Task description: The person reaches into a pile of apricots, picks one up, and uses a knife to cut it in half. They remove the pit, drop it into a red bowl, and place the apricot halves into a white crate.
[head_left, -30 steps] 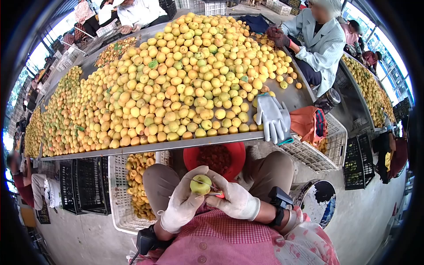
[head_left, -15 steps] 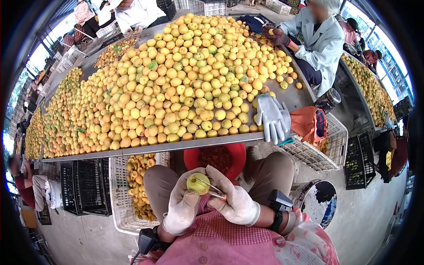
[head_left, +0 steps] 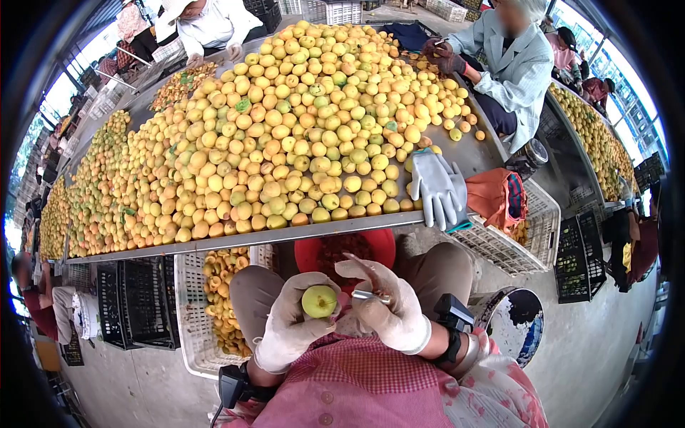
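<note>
My left hand (head_left: 298,319), in a pale work glove, is closed round a yellow-green apricot (head_left: 319,302) whose cut mark faces up. Just to its right, my right hand (head_left: 389,307), gloved too, grips a slim metal tool (head_left: 371,296) between thumb and fingers. The shiny end of that tool points toward the apricot, a short way apart from it. Both hands are above my lap, in front of a red basin (head_left: 385,246) with dark reddish pieces inside.
A metal table (head_left: 285,234) bears a large heap of apricots (head_left: 235,157). Grey gloves (head_left: 437,189) lie at its near right edge. White crates (head_left: 187,314) with cut fruit, an orange cloth (head_left: 496,196) and a stained bucket (head_left: 517,321) stand around me. Other people (head_left: 510,71) sit alongside.
My right hand has drawn the metal tool off the apricot and moved right, its fingers now more raised. My left hand still holds the apricot. The co-worker at top left has shifted their hands.
</note>
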Available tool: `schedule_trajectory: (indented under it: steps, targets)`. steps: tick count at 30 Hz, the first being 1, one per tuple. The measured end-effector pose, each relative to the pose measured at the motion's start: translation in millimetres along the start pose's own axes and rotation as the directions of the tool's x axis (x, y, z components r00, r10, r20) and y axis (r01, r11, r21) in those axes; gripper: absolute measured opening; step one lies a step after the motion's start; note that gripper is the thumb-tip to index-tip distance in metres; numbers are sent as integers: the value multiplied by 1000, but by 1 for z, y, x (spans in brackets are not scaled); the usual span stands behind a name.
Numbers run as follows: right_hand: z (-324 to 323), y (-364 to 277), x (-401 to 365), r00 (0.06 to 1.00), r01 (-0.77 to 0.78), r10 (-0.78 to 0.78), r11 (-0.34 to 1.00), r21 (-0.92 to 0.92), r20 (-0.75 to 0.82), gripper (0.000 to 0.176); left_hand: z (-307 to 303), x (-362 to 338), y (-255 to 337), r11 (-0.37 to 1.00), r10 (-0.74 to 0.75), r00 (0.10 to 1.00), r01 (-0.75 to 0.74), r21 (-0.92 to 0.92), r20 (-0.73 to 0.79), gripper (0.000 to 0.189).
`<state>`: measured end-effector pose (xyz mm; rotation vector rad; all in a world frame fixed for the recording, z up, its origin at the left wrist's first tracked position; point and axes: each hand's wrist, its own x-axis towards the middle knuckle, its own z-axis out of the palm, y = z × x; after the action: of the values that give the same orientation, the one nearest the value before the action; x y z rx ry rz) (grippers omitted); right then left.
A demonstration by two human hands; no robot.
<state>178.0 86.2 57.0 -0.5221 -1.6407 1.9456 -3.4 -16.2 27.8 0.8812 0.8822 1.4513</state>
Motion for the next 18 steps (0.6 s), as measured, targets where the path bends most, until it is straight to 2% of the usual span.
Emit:
schedule_trajectory:
  steps: [2, 3, 5, 6, 7, 9, 10, 12, 13, 14, 15, 17, 18]
  targets:
    - [-7, 6, -2, 999, -52, 48, 974, 221, 26, 53, 0, 0, 2, 1000, -12, 1000, 12, 21, 8, 66]
    - [-6, 2, 0, 998, -54, 50, 974, 222, 27, 53, 1, -1, 3, 1000, -13, 1000, 13, 20, 6, 66]
    - [-3, -9, 5, 1000, 11, -10, 998, -59, 17, 55, 2, -2, 3, 993, -48, 998, 44, -111, -28, 67]
    - [-5, -2, 6, 995, 98, -90, 978, -185, 47, 57, 1, -2, 3, 993, -48, 998, 45, -110, -26, 67]
    - [-5, -1, 6, 995, 98, -91, 978, -185, 46, 57, 0, -2, 4, 987, -73, 997, 70, -141, -15, 67]
    - [-4, 0, 4, 998, -62, 63, 997, -34, 25, 60, -1, -2, 4, 980, -98, 995, 96, -174, -4, 66]
    - [-3, 5, 5, 998, -64, 65, 997, -36, 26, 60, -1, -1, 4, 985, -94, 996, 93, -147, 5, 66]
    - [0, 20, 10, 974, 225, -224, 955, -191, 30, 63, -2, -1, 5, 988, -91, 996, 92, -121, 11, 66]
    - [-1, 18, 7, 974, 224, -223, 956, -191, 29, 63, -4, -1, 5, 998, -59, 998, 59, -1, 18, 65]
    - [-2, 12, 4, 991, 118, -104, 974, -191, 83, 65, -5, -1, 5, 993, -28, 999, 24, 118, 29, 64]
    - [-3, 9, 2, 990, 11, 16, 980, -198, 137, 66, -6, -2, 4, 993, -28, 999, 25, 117, 30, 64]
    - [-3, 13, 2, 989, 62, -30, 971, -230, 144, 70, -9, -5, 2, 996, -14, 1000, 14, 92, 1, 68]
    - [-3, 13, 0, 988, 76, -29, 950, -304, 155, 71, -9, -4, 1, 996, -13, 1000, 13, 93, -1, 68]
